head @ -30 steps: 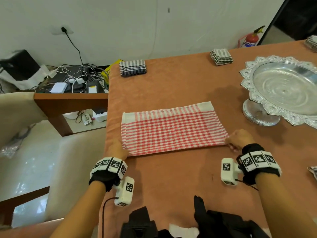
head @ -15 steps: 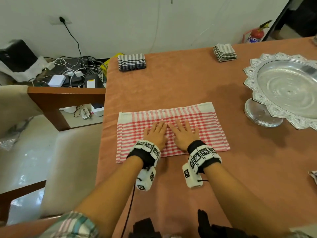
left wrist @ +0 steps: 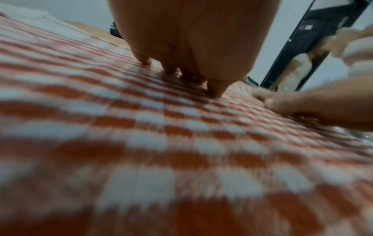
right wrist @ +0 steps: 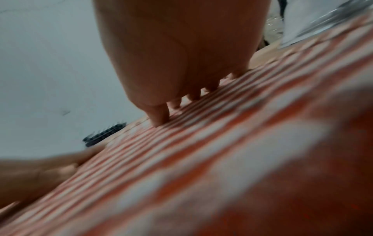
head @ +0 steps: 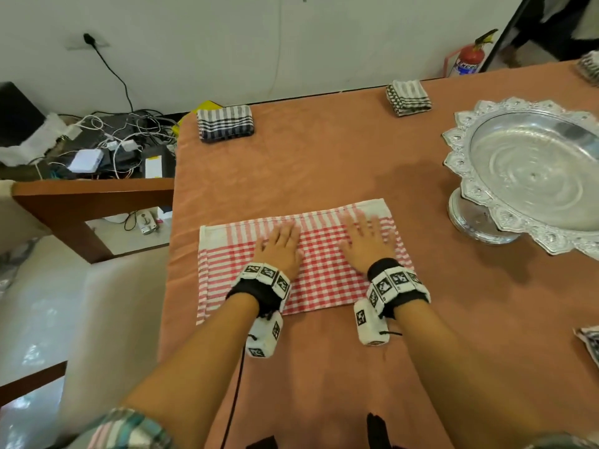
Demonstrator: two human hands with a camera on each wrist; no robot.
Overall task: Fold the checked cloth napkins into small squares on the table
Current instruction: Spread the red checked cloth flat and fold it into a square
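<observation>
A red checked napkin (head: 301, 254) lies flat at the centre of the bench (head: 324, 157), folded to a long rectangle. Both hands press on it, palms down, fingers straight and spread, grasping nothing: the left hand (head: 280, 251) left of centre, the right hand (head: 368, 244) toward the napkin's 2 o'clock corner. A dark folded napkin (head: 225, 123) sits at 11 o'clock, a grey folded napkin (head: 407, 97) at 1 o'clock. A silver tray (head: 531, 176) stands at 3 o'clock. The label on the red extinguisher (head: 468, 61) beyond the bench is too blurred to read.
</observation>
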